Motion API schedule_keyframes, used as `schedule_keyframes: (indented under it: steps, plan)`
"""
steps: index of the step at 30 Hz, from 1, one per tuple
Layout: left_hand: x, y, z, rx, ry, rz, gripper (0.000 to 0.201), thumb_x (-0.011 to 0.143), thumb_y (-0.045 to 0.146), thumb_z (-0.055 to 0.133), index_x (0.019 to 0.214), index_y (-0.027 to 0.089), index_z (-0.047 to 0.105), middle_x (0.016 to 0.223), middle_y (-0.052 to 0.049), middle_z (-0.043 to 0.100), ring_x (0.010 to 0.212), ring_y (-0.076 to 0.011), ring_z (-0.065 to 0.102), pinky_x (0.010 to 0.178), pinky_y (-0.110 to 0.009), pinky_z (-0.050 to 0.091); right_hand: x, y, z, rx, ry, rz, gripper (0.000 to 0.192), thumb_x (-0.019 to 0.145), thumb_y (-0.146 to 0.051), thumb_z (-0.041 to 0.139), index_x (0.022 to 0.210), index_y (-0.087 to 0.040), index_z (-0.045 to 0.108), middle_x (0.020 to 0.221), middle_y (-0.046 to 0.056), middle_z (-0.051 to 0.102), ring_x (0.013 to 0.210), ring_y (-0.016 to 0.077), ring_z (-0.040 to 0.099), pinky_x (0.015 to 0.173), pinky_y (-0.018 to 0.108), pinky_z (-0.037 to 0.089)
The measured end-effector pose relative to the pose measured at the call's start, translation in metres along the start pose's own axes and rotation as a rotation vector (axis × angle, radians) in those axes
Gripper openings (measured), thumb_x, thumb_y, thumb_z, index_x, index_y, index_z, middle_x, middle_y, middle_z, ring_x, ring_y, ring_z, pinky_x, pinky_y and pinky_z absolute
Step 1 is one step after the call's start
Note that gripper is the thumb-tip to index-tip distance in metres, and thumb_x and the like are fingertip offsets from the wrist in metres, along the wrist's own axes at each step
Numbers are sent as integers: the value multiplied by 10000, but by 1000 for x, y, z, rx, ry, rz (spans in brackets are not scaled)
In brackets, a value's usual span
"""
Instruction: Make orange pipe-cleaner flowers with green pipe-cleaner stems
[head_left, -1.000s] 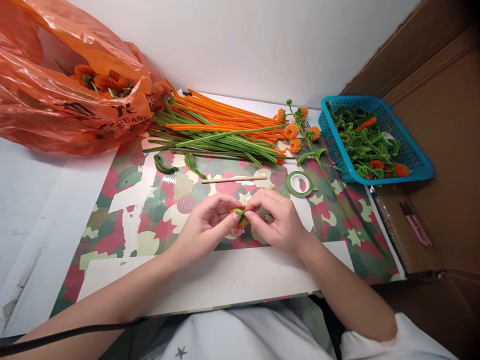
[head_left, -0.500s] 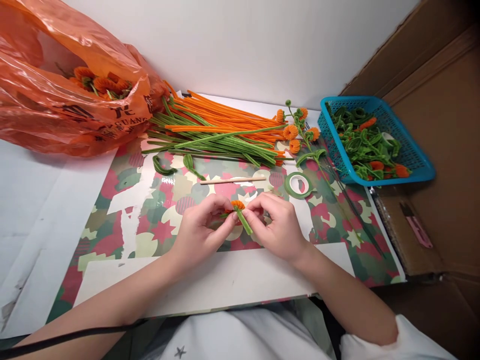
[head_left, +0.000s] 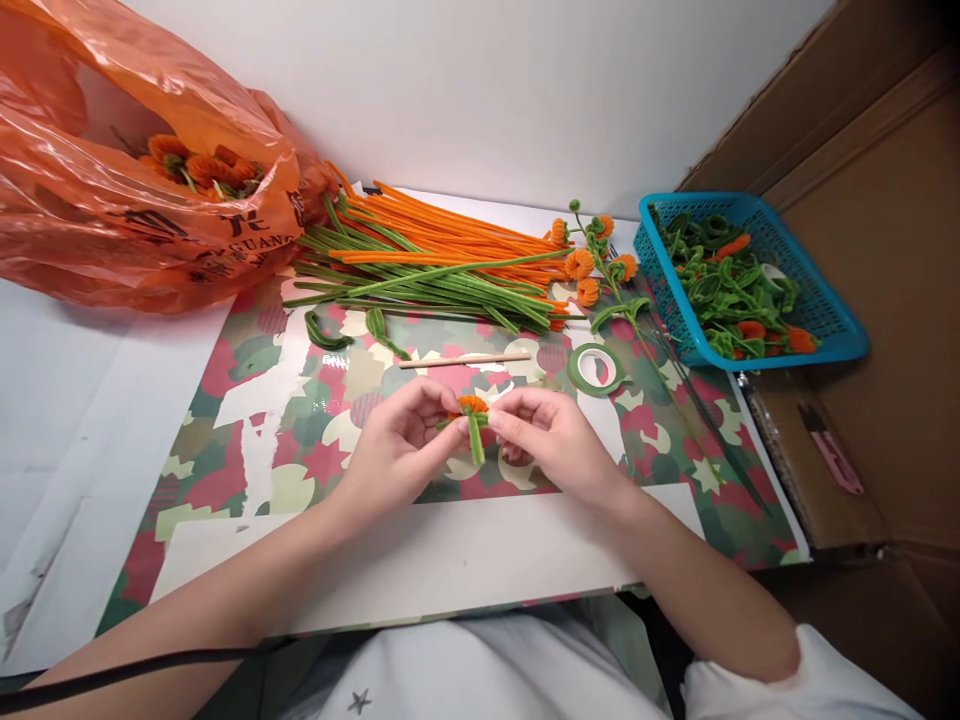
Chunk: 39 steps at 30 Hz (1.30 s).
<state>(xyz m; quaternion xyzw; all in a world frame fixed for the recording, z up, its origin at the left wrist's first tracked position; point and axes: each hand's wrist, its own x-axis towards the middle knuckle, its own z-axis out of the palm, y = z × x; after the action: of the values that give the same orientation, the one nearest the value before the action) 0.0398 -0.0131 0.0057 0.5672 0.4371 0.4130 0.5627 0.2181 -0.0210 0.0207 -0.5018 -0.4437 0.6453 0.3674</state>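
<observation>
Between my hands is a small orange pipe-cleaner pumpkin [head_left: 472,404] with green pipe-cleaner strips [head_left: 476,440] at its near side, one hanging toward me. My left hand [head_left: 409,435] pinches it from the left with thumb and fingers. My right hand [head_left: 551,440] has thumb and forefinger closed on a green strip at the pumpkin's right side. Just beyond my hands lies a thin wooden stick [head_left: 465,360]. A roll of green tape [head_left: 596,370] rests past my right hand. Two bent green pipe-cleaner pieces, one a looped leaf [head_left: 379,325], lie beyond my left hand.
Orange pipe cleaners [head_left: 450,228] and green ones [head_left: 420,275] lie in a pile at the back. An orange plastic bag [head_left: 90,225] stands left. A blue basket [head_left: 840,330] of green and orange pieces is at right, near a finished stem [head_left: 619,285] and a pink cutter [head_left: 834,455].
The green strip hanging from the pumpkin has swung left and now points almost straight toward me. My right fingers have shifted slightly at the pumpkin's side.
</observation>
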Motion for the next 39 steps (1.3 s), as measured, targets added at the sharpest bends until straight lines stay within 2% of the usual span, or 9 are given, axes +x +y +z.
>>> schedule_keyframes:
  steps: [3, 5, 10, 14, 18, 23, 29, 34, 39]
  plan:
    - [4, 2, -2, -287, -104, -284, 264, 761, 309, 739, 823, 194, 510, 675, 32, 637, 576, -112, 637, 561, -223, 525, 0, 2, -5, -447, 84, -544, 24, 802, -197, 635, 811, -195, 657, 775, 26, 663, 716, 147, 601, 660, 293, 478]
    - [6, 2, -3, -386, -143, -420, 321, 714, 317, 782, 811, 194, 502, 630, 43, 630, 548, -114, 638, 545, -222, 515, 1, 3, -10, -701, 58, -821, 100, 840, -149, 592, 837, -210, 672, 828, 39, 690, 783, 164, 612, 738, 327, 472]
    - [7, 3, -5, -419, -177, -537, 345, 687, 296, 792, 796, 191, 482, 611, 52, 618, 520, -104, 627, 532, -213, 490, 4, 3, -17, -983, 9, -1005, 146, 916, -160, 523, 885, -211, 657, 838, 42, 691, 802, 174, 594, 757, 343, 425]
    - [6, 4, -3, -342, -168, -435, 307, 719, 293, 766, 798, 187, 489, 640, 44, 610, 546, -98, 614, 542, -211, 493, 4, 6, -13, -1010, 42, -946, 143, 920, -157, 502, 827, -185, 607, 811, 47, 667, 778, 176, 559, 733, 344, 394]
    - [0, 5, 1, -115, -39, -169, 186, 768, 254, 705, 775, 181, 535, 713, 25, 585, 606, -92, 593, 533, -190, 486, 2, 11, -2, -766, 91, -731, 162, 908, -159, 488, 767, -184, 563, 747, 30, 600, 727, 156, 526, 679, 305, 408]
    - [-8, 0, 2, 364, 78, 195, 68, 802, 141, 593, 793, 205, 575, 738, 11, 649, 645, -116, 620, 605, -219, 510, 0, 10, 10, -289, 116, -266, 158, 863, -266, 542, 731, -180, 556, 674, -10, 511, 600, 109, 456, 525, 240, 363]
    - [-8, -2, 3, 611, 5, 567, 166, 826, 89, 519, 789, 224, 607, 900, -44, 745, 744, -155, 665, 686, -262, 529, 1, 7, 5, 242, -60, 253, 341, 698, -429, 725, 652, -164, 514, 591, -58, 397, 518, 56, 312, 452, 196, 241]
    - [-5, 0, 2, 450, 32, 320, 73, 826, 176, 564, 772, 215, 594, 782, -33, 700, 678, -145, 635, 651, -260, 536, 1, 8, 0, 343, -84, 331, 315, 679, -393, 759, 681, -156, 551, 605, -57, 401, 532, 57, 344, 462, 190, 291]
    - [6, 2, -1, -174, -23, -242, 231, 758, 280, 727, 804, 189, 520, 684, 18, 634, 585, -110, 624, 549, -209, 517, -2, 3, -2, -156, 175, -209, 99, 791, -278, 666, 820, -183, 662, 713, -1, 594, 605, 117, 527, 551, 263, 429]
